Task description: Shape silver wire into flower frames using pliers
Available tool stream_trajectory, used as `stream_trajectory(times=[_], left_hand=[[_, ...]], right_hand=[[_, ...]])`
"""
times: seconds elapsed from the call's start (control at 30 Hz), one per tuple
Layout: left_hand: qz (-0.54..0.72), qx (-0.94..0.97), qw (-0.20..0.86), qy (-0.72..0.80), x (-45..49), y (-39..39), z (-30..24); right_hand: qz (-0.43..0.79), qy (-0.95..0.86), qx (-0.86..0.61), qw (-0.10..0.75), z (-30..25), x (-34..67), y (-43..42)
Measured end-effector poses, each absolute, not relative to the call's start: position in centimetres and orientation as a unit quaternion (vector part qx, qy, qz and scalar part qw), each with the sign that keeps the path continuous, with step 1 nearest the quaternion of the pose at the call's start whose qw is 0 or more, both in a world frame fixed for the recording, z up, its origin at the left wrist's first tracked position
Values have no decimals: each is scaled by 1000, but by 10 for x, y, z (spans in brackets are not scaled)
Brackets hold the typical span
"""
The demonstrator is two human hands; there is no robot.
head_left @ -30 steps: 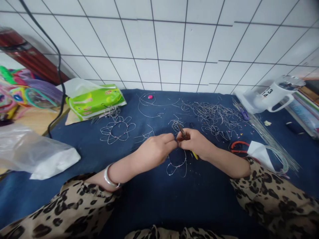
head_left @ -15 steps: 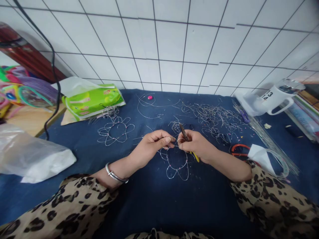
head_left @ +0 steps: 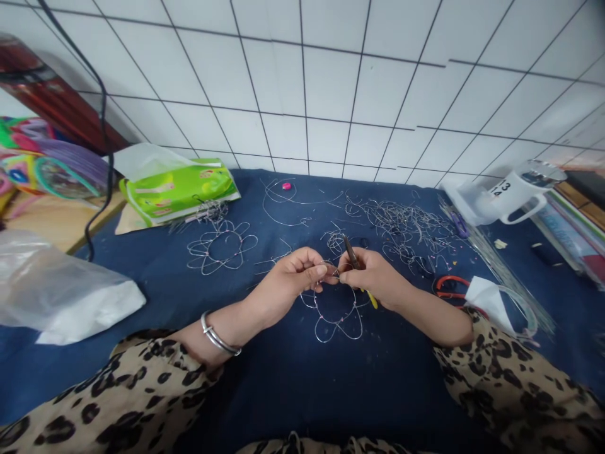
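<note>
My left hand [head_left: 293, 277] pinches the top of a wire flower [head_left: 336, 311] with small pink beads, held just above the blue cloth [head_left: 302, 391]. My right hand [head_left: 373, 275] is closed round yellow-handled pliers [head_left: 351, 253], whose dark tip points up and away, and its fingertips also pinch the wire beside my left fingers. The flower's lower petals hang below both hands. A finished wire flower [head_left: 221, 244] lies on the cloth to the left.
A tangle of loose wire [head_left: 401, 224] lies behind my hands. A green tissue pack [head_left: 177, 189] and a clear plastic bag [head_left: 61, 290] are at the left. A white mug [head_left: 517, 188], red-handled cutters [head_left: 449, 285] and straight wires [head_left: 505, 268] are at the right.
The wire flower has been turned and lifted a little, so more of its petals show below my hands. Both hands stay together at the centre.
</note>
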State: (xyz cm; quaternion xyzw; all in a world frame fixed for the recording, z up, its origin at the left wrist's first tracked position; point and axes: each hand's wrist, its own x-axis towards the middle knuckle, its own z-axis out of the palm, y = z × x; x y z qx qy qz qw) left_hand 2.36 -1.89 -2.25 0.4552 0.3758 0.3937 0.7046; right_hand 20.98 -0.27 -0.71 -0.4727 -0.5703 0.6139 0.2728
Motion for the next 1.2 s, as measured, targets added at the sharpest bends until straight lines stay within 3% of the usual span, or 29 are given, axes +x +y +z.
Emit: stream_trajectory(times=[0.53,0.67,1.0,1.2], left_hand=[[451,468,650,394,15,-15,-13],[467,490,625,389,11,-14,-7],[486,507,593,392,9,-24,4],[502,521,560,403,2,-36,17]], right_hand=[[597,-520,-501,351,-5,214,-11],[538,-549,-516,377,0,227,-31],[296,-733,-527,311,-23,242,-86],[338,-682,-541,358,-19,242,-91]])
